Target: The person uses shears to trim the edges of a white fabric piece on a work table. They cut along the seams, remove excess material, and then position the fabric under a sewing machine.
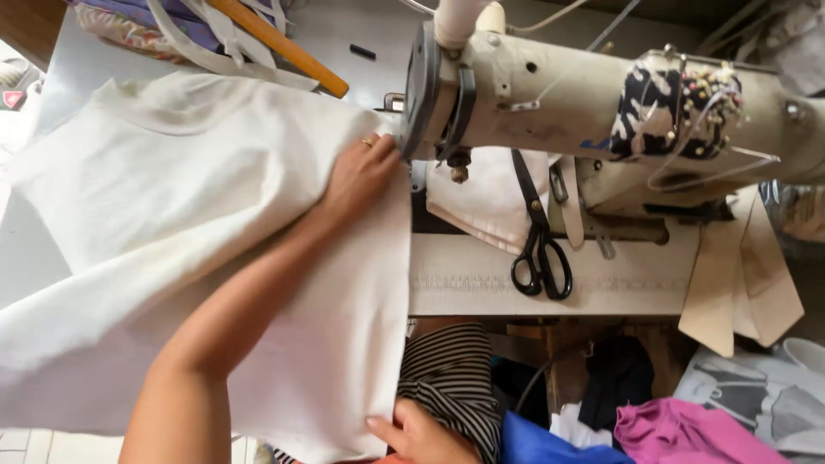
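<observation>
A large piece of white fabric [172, 198] lies spread over the sewing table and hangs down toward my lap. My left hand [363, 176], with a ring on one finger, lies on the fabric and presses its edge down right beside the needle end of the beige sewing machine [559, 94]. My right hand [418, 436] is at the bottom edge of the view. It pinches the fabric's lower edge with the thumb on top, next to my striped garment [451, 378].
Black scissors [540, 249] lie on the machine bed under the arm. A pincushion wrap stuck with pins [687, 103] sits on the machine. A wooden stick [284, 45] and patterned cloth lie at the back left. Paper pattern pieces [739, 275] hang at right; coloured cloths [679, 430] are piled below.
</observation>
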